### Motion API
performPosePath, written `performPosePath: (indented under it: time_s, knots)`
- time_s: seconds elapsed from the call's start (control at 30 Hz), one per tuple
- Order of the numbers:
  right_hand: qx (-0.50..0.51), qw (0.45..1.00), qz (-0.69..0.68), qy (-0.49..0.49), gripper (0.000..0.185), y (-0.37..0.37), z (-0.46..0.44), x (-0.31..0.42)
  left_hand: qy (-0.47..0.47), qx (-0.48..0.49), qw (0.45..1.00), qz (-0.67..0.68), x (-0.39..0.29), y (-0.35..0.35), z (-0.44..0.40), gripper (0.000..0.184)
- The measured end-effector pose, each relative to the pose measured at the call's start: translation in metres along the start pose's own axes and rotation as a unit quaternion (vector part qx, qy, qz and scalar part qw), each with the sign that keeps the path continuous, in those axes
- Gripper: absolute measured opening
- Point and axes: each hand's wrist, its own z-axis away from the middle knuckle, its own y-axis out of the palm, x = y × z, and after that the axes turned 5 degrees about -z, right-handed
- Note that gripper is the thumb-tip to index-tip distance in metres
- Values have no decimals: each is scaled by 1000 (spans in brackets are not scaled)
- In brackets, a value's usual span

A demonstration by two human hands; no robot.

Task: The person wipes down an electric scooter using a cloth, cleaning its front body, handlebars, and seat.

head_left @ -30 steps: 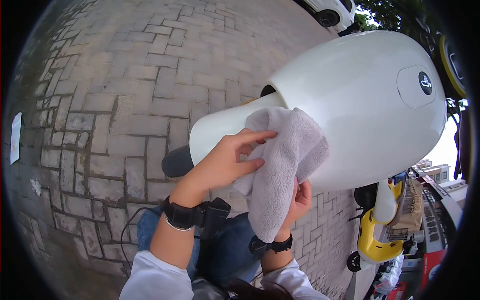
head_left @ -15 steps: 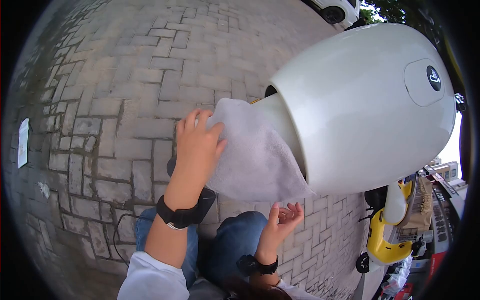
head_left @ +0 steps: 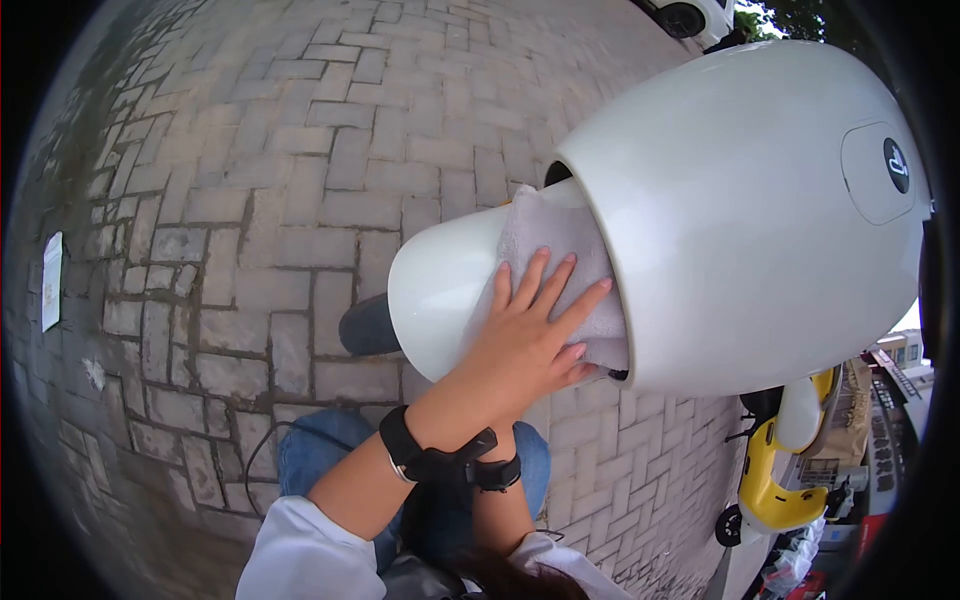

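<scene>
My left hand [head_left: 530, 340] lies with fingers spread on a light grey cloth [head_left: 570, 235], pressing it against the white fender [head_left: 440, 290]. The cloth lies over the fender where it enters the large white scooter body [head_left: 740, 230]. My right hand [head_left: 582, 373] is mostly hidden beneath my left hand. Only what looks like a fingertip shows near the lower edge of the cloth, so its grip cannot be made out. My forearms cross at the wrists.
A dark tyre [head_left: 368, 326] sticks out beyond the fender. Brick paving [head_left: 290, 180] spreads around the scooter. A yellow scooter [head_left: 775, 480] stands at the lower right and a white car [head_left: 700, 15] at the top. A white paper [head_left: 52, 282] lies at the far left.
The cloth first spread out over the outer fender, then moved right to the edge of the body. My left hand moved right with it; my right hand went beneath my left.
</scene>
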Motion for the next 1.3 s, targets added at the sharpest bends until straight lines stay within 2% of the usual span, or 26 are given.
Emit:
performPosePath:
  time_s: [0.17, 0.2, 0.23, 0.3, 0.37, 0.4, 0.47, 0.53, 0.57, 0.67, 0.73, 0.77, 0.87, 0.9, 0.97, 1.0, 1.03, 1.1, 1.13, 1.2, 1.27, 1.3]
  knots:
    - [-18, 994, -97, 50, 57, 1, -25, -4, 8, -18, 996, -86, 23, -5, -9, 60]
    - [-17, 994, -95, 51, 57, -4, -35, 0, -46, -21, 994, -98, 32, -9, -12, 58]
    - [24, 997, -75, 22, 54, -14, -49, 6, -100, -22, 989, -108, 41, -12, -15, 58]
    - [65, 997, -50, -3, 51, -24, -74, 17, -152, -28, 985, -81, 61, -17, -17, 58]
    - [97, 984, -95, -113, 46, -24, -92, 31, -268, -6, 963, 11, 86, -20, -12, 61]
    - [96, 985, -93, -110, 46, -21, -96, 36, -293, 18, 954, 58, 98, -24, -9, 62]
    - [147, 961, -137, -192, 42, -16, -98, 47, -317, 42, 942, 103, 113, -36, 1, 63]
    - [166, 951, -151, -213, 41, -14, -87, 58, -351, 100, 900, 237, 122, -48, 11, 60]
    - [185, 939, -165, -237, 40, -12, -81, 62, -351, 99, 901, 236, 129, -51, 18, 60]
    - [159, 940, -151, -262, 41, -11, -49, 64, -334, 144, 910, 197, 136, -56, 34, 52]
    - [132, 943, -176, -249, 42, -12, -29, 53, -371, 254, 892, 56, 120, -68, 32, 56]
    - [109, 947, -194, -233, 42, -13, -19, 45, -389, 277, 878, 24, 105, -73, 27, 60]
    - [26, 971, -164, -174, 53, -9, -8, 3, -364, 274, 889, -49, 78, -65, 22, 68]
    - [-7, 976, -158, -152, 57, -5, -11, -14, -403, 285, 866, -79, 51, -66, 8, 65]
    - [-20, 979, -157, -125, 59, 0, -19, -36, -304, 201, 919, -153, 30, -44, 5, 63]
    - [-36, 982, -157, -95, 60, 1, -24, -43, -223, 150, 953, -137, 24, -34, 3, 61]
    - [-36, 982, -155, -99, 60, -1, -30, -46, -138, 97, 978, -120, 20, -25, 0, 59]
    - [-24, 990, -133, -27, 60, -6, -46, -46, 1, -5, 1000, 22, 20, -7, -10, 55]
    - [-24, 990, -132, -31, 60, -9, -54, -43, 1, -8, 1000, 23, 23, -3, -13, 55]
    - [34, 992, -123, 4, 60, -18, -71, -34, 39, 5, 982, 187, 30, 0, -19, 54]
    - [53, 990, -132, -16, 56, -22, -88, -25, 34, -5, 977, 210, 33, -3, -21, 54]
    - [71, 986, -144, -35, 53, -23, -96, -19, -7, -9, 989, 150, 31, -8, -21, 53]
